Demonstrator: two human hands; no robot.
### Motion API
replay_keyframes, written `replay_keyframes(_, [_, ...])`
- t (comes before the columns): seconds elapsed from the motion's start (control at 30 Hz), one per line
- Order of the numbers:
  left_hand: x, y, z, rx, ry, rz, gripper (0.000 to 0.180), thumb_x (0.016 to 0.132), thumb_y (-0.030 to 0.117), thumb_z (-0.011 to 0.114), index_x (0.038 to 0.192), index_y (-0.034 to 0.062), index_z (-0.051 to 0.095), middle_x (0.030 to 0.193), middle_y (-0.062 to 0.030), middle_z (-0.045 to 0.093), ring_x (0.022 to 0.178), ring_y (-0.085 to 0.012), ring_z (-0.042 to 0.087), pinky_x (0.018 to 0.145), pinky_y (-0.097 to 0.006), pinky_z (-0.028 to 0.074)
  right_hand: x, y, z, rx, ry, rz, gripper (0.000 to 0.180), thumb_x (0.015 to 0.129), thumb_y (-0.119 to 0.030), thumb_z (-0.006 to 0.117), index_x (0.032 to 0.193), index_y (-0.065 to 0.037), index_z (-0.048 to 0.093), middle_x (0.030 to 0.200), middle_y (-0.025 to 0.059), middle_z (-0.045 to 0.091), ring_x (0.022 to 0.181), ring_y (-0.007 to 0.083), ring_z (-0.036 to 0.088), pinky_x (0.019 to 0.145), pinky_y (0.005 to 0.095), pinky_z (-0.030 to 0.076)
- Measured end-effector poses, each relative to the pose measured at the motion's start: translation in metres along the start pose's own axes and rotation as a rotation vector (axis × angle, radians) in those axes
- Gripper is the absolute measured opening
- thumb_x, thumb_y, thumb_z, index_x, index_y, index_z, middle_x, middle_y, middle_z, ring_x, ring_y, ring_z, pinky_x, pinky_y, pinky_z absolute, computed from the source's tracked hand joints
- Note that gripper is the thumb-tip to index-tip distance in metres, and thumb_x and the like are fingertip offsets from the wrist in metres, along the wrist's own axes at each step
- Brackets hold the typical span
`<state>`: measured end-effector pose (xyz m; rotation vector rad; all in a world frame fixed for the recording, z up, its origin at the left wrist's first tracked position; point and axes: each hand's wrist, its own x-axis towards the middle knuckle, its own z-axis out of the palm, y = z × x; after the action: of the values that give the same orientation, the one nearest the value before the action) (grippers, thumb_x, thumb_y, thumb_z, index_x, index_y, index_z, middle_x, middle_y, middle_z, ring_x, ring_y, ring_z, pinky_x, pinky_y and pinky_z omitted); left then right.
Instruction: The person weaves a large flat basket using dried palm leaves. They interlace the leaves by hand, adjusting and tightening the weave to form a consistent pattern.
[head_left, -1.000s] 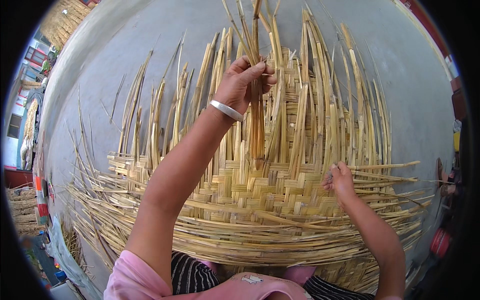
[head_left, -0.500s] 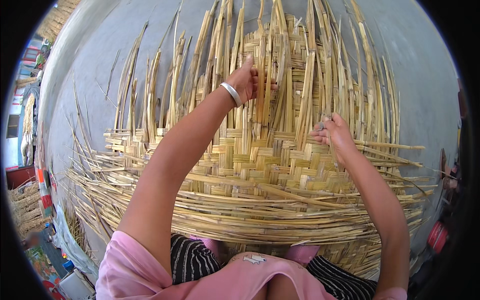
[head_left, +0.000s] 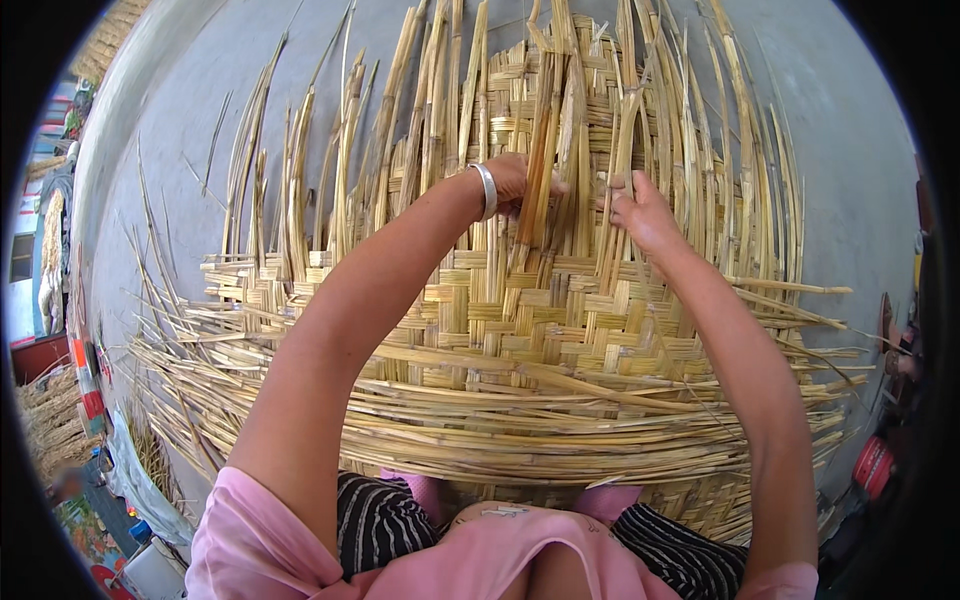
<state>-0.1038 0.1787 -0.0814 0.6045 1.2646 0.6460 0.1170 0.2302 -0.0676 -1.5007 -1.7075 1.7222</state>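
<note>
Grey floor [head_left: 830,150] fills the bg, curving at the rim w/ the fisheye. Far L edge of frame: straw bundles [head_left: 50,420], w/ a pale sheet [head_left: 140,470] lower down. Lower R edge: red round object [head_left: 873,468], partly in shadow.

Woven mat [head_left: 530,330] lies flat mid-frame, ctr; over-under pattern clear below your hands. Long upright strips [head_left: 440,90] run from it to the top of frame, fanned, ends loose. Lots of loose cross strips [head_left: 560,440] lie sideways in a curved band, lower ctr, btwn the weave and your body.

Your L hand [head_left: 510,182], just above frame ctr, palm low over the mat; fingers go behind the brown strips [head_left: 541,140], tips showing just R of them. Mostly hidden, so can't tell if it's clamped. Silver bangle [head_left: 485,191] on that wrist.

Your R hand [head_left: 645,215], a bit R of ctr: thumb up, fingers curled, right at a pale strip [head_left: 626,130]. Contact pt too small to read; can't tell if pinched. Hands well clear of each other, upright strips btwn.

Pink top [head_left: 265,530] and striped trousers [head_left: 390,520] at bottom of frame, yours.
</note>
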Motion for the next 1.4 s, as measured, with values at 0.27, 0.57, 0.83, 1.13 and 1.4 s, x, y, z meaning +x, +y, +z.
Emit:
replay_keyframes(0.27, [-0.017,-0.002,0.000,-0.345,0.512,0.306,0.015,0.089,0.019,0.059,0.081,0.0066,0.057,0.071,-0.0004,0.058,0.056,-0.0100,0.056,0.053,-0.026,0.048,-0.012,-0.007,-0.003,-0.417,0.462,-0.337,0.034,0.082,-0.016,0.057,0.112,-0.001,0.050,0.097,0.0164,0.057,0.091,0.0269,0.055,0.083,0.0355,0.043])
replay_keyframes(0.57, [-0.034,-0.058,0.031,0.356,0.367,0.427,0.017,0.084,0.006,0.061,0.099,-0.0025,0.060,0.078,-0.0055,0.064,0.067,-0.0126,0.061,0.063,-0.026,0.051,-0.039,-0.028,0.033,-0.841,0.114,-0.632,0.029,0.079,-0.004,0.060,0.107,0.001,0.055,0.105,0.0134,0.057,0.109,0.0274,0.049,0.099,0.0404,0.037])
replay_keyframes(0.83, [-0.031,-0.060,0.044,0.415,0.310,0.122,0.020,0.080,0.010,0.067,0.096,-0.0014,0.062,0.068,-0.0065,0.063,0.055,-0.0119,0.059,0.050,-0.025,0.048,-0.030,-0.029,0.042,-1.143,-0.178,-0.346,0.017,0.082,-0.004,0.056,0.096,0.004,0.057,0.088,0.0157,0.064,0.080,0.0275,0.064,0.067,0.0380,0.053])
replay_keyframes(1.13, [-0.042,-0.070,0.050,-0.026,0.332,0.134,0.013,0.083,0.007,0.066,0.084,0.0019,0.055,0.061,-0.0042,0.057,0.049,-0.0112,0.055,0.041,-0.024,0.043,0.000,-0.028,0.045,-0.038,-0.290,0.247,0.014,0.086,-0.018,0.063,0.089,-0.006,0.056,0.067,-0.0020,0.054,0.054,0.0050,0.051,0.044,0.0172,0.039])
replay_keyframes(1.4, [-0.057,-0.080,0.072,0.060,0.444,-0.044,0.028,0.082,0.022,0.069,0.074,0.0006,0.053,0.062,-0.0077,0.058,0.046,-0.0157,0.058,0.040,-0.030,0.048,0.001,-0.014,0.046,0.060,-0.302,0.259,0.013,0.087,-0.017,0.062,0.090,-0.006,0.057,0.073,0.0010,0.058,0.059,0.0075,0.055,0.049,0.0187,0.046])
